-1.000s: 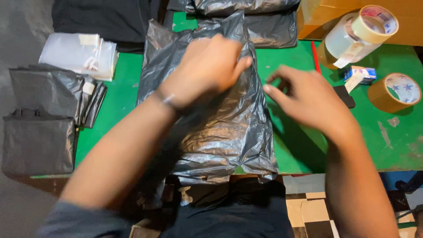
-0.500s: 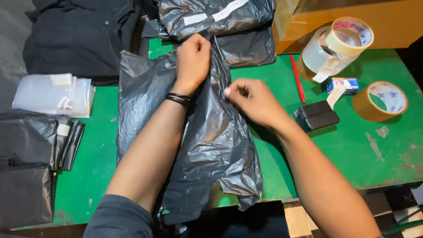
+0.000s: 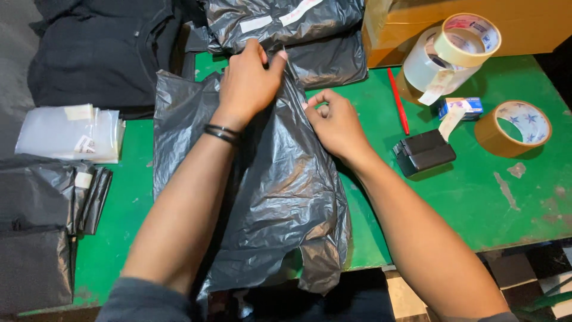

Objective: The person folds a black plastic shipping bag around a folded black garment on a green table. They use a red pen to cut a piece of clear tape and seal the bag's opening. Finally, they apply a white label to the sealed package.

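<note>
Both of my hands are on the grey plastic bag (image 3: 268, 197) that lies crumpled along the middle of the green table (image 3: 476, 191), its lower end hanging over the near edge. My left hand (image 3: 247, 80) is closed on the bag's top edge, fingers curled over the plastic, a black band on the wrist. My right hand (image 3: 336, 122) pinches the bag's right edge just beside it, thumb against fingertips. Beyond the bag lie more filled grey bags (image 3: 286, 30), touching its top, with dark clothing (image 3: 101, 50) to their left. Right of my right hand are a red pen (image 3: 398, 101), a black case (image 3: 424, 152) and rolls of tape (image 3: 462, 45). At far left sit clear sleeves (image 3: 68, 131) and folded grey bags (image 3: 42, 203).
</note>
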